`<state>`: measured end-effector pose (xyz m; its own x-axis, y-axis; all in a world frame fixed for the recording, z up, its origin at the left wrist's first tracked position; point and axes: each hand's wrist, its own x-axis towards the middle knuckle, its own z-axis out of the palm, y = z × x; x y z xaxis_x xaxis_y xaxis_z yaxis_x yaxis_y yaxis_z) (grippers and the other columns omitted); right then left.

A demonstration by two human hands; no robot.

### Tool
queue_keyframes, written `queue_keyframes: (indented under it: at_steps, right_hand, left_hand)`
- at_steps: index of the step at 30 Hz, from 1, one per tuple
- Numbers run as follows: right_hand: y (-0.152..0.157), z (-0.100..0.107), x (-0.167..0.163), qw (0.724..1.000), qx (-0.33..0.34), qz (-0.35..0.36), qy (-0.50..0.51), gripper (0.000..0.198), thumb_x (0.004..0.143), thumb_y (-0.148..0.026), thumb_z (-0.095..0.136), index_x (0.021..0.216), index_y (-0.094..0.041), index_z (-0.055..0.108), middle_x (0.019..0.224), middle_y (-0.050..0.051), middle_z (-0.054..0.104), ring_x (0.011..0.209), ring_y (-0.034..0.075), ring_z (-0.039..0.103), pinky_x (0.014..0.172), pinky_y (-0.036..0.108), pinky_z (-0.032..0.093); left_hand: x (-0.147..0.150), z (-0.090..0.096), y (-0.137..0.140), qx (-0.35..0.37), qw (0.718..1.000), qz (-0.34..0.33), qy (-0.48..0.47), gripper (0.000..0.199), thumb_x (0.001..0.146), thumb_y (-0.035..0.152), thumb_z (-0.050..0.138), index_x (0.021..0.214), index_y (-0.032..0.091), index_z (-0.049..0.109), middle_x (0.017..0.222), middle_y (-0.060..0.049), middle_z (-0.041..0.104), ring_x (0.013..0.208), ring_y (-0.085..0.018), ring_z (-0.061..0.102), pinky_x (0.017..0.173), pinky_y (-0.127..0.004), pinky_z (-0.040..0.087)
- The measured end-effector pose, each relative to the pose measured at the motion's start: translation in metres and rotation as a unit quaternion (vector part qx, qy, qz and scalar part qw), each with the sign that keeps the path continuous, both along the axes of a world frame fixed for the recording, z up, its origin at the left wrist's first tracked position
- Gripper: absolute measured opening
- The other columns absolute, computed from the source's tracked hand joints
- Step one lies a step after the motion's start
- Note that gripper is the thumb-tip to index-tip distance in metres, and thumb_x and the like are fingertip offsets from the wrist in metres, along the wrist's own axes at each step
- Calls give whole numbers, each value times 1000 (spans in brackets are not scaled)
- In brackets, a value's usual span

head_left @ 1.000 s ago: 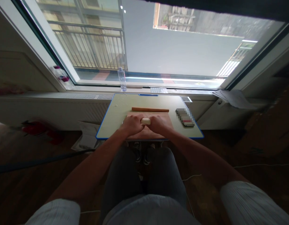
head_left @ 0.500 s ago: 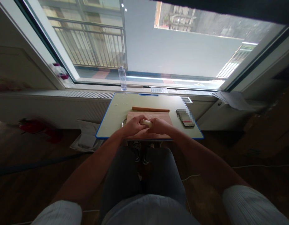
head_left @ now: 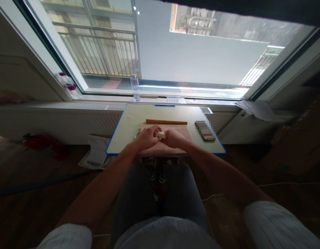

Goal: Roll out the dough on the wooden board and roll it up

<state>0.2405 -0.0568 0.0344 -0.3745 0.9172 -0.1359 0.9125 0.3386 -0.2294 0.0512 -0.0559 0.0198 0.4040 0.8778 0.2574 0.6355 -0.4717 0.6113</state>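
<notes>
A pale lump of dough (head_left: 161, 135) is held between both hands over a wooden board (head_left: 180, 133) on a small blue-edged table (head_left: 129, 128). My left hand (head_left: 147, 137) closes on its left end and my right hand (head_left: 173, 138) on its right end; most of the dough is hidden by my fingers. A wooden rolling pin (head_left: 166, 121) lies across the table just beyond the board.
A dark flat object (head_left: 205, 130) lies at the table's right. On the window sill behind stands a clear plastic bottle (head_left: 135, 88). Papers (head_left: 255, 107) rest on the sill to the right. Red items (head_left: 43, 143) and papers lie on the floor at left.
My hands have drawn closer together around the dough and lifted it a little off the board; a second ago they pressed it flat against the board.
</notes>
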Motion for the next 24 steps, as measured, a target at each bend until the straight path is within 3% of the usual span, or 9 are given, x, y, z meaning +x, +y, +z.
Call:
queue_keyframes:
  at_steps: [4,6,10,15,24]
  right_hand:
    - [-12,3,-14,996,73,11,-46,27,104,-31,57,118,-21,78,115,14,82,104,29,78,81,30,53]
    - [-18,5,-19,994,93,4,-54,27,101,-22,58,121,-17,75,117,17,81,108,30,77,86,32,55]
    - [-15,9,-17,996,77,13,-40,31,94,-19,66,123,-15,73,120,17,81,110,30,77,88,31,55]
    - [6,6,-6,998,-13,-16,-53,32,97,-42,69,114,-19,84,115,14,84,105,29,79,78,27,55]
    - [5,0,-12,995,44,-11,-87,28,95,-28,65,111,-19,86,114,17,84,106,33,79,88,34,58]
  left_hand:
    - [13,20,-5,0,972,47,232,23,87,24,63,105,20,77,112,-12,83,106,-30,77,93,-38,57]
    - [20,27,-4,-12,956,46,290,23,91,29,62,103,19,79,115,-15,83,110,-32,77,96,-39,57]
    - [26,28,3,-13,952,38,304,29,95,33,59,107,18,81,113,-17,84,110,-33,78,95,-38,58]
    - [30,22,2,2,947,79,311,31,97,32,58,106,16,82,107,-19,84,105,-33,80,92,-39,59]
    - [35,1,8,25,947,47,316,34,98,30,55,113,16,83,110,-19,84,107,-34,80,91,-40,58]
